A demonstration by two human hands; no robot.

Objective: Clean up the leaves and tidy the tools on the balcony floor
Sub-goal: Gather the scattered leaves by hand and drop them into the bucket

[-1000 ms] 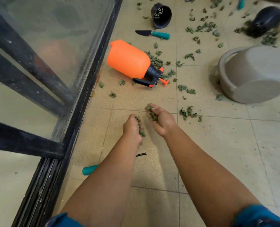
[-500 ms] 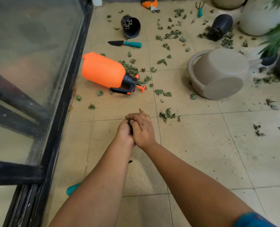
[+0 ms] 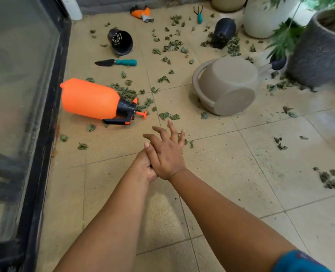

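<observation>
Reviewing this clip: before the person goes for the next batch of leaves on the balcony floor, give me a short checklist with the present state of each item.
1. Right hand free to pick: ok, fingers spread, lying over the left hand.
2. Left hand empty: cannot tell, mostly covered by the right hand.
3. Leaves within easy reach: ok, two leaves lie on the floor just beyond the fingertips.
4. Container ready for leaves: not ok, the beige bucket lies tipped on its side.
5. Tools tidied: not ok, the orange sprayer lies on its side, and the trowel and hand rake lie among the leaves.
6. Black pots upright: not ok, both are tipped over.
</observation>
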